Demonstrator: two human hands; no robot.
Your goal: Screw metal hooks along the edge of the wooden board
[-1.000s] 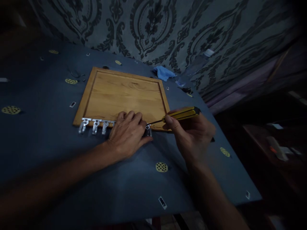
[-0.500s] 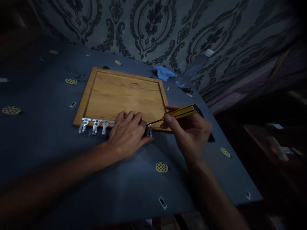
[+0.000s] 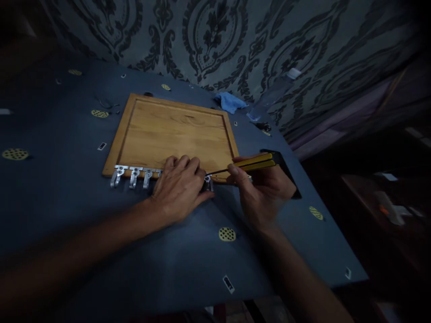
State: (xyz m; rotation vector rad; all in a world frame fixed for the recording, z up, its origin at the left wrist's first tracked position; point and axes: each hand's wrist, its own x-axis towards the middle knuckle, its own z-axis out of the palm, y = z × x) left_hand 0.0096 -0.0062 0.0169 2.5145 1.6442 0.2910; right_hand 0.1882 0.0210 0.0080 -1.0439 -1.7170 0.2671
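Observation:
A wooden board lies flat on the blue patterned tablecloth. A metal hook rail runs along its near edge, with three hooks showing at the left. My left hand lies over the rail's right part, fingers curled down on it. My right hand grips a yellow and black screwdriver. Its thin shaft points left and its tip meets the rail beside my left fingertips, near a hook.
A crumpled blue cloth lies beyond the board's far right corner, near a clear plastic bottle. A dark flat object sits behind my right hand. The table edge drops off at the right. A patterned curtain hangs behind.
My right hand has slid left and lower, and the screwdriver handle has tipped flatter. The dark object behind it now shows. My left hand has stayed on the rail.

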